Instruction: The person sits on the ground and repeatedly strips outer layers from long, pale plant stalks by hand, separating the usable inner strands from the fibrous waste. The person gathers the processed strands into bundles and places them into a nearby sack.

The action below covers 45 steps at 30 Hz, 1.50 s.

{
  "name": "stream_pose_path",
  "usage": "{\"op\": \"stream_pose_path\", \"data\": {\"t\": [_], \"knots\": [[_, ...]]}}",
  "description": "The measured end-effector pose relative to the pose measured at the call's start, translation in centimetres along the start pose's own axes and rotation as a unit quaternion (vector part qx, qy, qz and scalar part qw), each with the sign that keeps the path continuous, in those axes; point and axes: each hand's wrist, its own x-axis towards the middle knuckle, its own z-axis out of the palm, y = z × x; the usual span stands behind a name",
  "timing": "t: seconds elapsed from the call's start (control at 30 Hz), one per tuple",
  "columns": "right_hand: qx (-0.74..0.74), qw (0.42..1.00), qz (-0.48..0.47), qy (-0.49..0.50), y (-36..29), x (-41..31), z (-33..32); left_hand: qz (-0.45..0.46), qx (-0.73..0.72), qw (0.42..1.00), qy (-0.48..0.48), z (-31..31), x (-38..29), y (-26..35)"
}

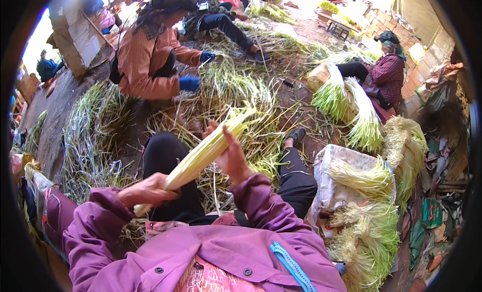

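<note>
My left hand [154,192] is closed around the lower, pale end of a bundle of yellow-green leafy stalks [201,156], which look like blanched chives. The bundle slants up to the right over my lap, and its loose leaf tips are at the top. My right hand [235,158] is at the upper part, fingers extended and blurred, with the bundle passing between thumb and fingers. Whether it grips the bundle cannot be told. Loose straw-like leaves [241,84] cover the ground beyond my knees.
At right, a stalk bunch [361,177] rests on a white wrapped block [320,179], with more bunches [361,239] closer to me. A co-worker in blue gloves [150,62] crouches ahead. Another person [384,73] sits near draped bunches [333,92]. A leaf heap [94,141] lies left.
</note>
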Motion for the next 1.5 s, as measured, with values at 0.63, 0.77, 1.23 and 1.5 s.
{"op": "stream_pose_path", "data": {"t": [0.63,0.77,1.23,1.5], "knots": [[-0.666,0.711,-0.165,0.153,-7.7,-3.6,-8.4,-0.027,0.379,0.865,0.328,0.4,-11.5,-14.1],[-0.742,0.627,-0.227,-0.065,-2.0,-3.2,-3.2,-0.016,0.38,0.863,0.331,1.0,-11.7,-13.5],[-0.896,0.418,-0.149,0.003,2.8,-1.4,-9.2,-0.027,0.405,0.855,0.324,2.0,-12.7,-13.3],[-0.913,0.392,-0.088,0.069,-7.4,-3.0,-5.9,-0.013,0.448,0.83,0.332,2.0,-13.1,-8.9]]}}
